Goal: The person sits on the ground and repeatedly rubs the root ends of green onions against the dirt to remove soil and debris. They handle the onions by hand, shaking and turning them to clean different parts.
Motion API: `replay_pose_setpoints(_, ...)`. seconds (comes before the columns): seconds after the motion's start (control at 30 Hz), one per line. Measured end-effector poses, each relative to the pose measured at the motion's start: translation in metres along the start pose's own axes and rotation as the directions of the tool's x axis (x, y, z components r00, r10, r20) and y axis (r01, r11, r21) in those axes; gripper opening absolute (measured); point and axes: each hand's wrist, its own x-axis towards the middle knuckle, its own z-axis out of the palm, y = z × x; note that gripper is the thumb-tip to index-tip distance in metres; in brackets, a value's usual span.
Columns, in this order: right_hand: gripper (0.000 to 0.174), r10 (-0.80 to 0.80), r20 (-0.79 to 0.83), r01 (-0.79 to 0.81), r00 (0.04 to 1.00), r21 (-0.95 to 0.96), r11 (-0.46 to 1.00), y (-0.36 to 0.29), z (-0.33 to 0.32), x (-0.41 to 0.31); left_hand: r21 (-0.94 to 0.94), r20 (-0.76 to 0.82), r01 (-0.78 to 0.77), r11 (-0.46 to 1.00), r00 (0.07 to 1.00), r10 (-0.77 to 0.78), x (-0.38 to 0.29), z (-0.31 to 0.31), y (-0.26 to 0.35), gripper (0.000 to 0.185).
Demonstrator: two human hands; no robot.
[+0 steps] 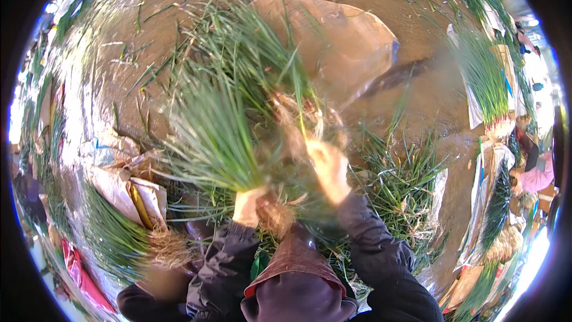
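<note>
My left hand (pixel 248 208) grips a thick bunch of green onions (pixel 223 143) near its root end. The leaves fan up and to the left, and the brown roots (pixel 275 214) stick out on the hand's right side. My right hand (pixel 328 170) is blurred by motion, its fingers closed around the lower end of a thin green onion stalk (pixel 301 116). Just beyond both hands lies a loose pile of green onions (pixel 250 49) on the wet brown ground, its pale roots towards me.
Leaf trimmings (pixel 402 188) are heaped at my right. A root-ended green onion bundle (pixel 116 228) lies at left beside white sacking (pixel 120 188). A flat brown sheet (pixel 339 40) lies ahead. More bundles (pixel 487 85) line the right, near a person's pink sleeve (pixel 538 174).
</note>
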Motion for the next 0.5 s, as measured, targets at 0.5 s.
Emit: replay_pose_setpoints(0.5, 0.028, 0.568, 0.631, -0.772, 0.528, 0.636, 0.012, -0.029, 0.086, -0.031, 0.283, 0.055, -0.122, 0.951, 0.992, 0.111, 0.018, -0.007, -0.018, 0.021)
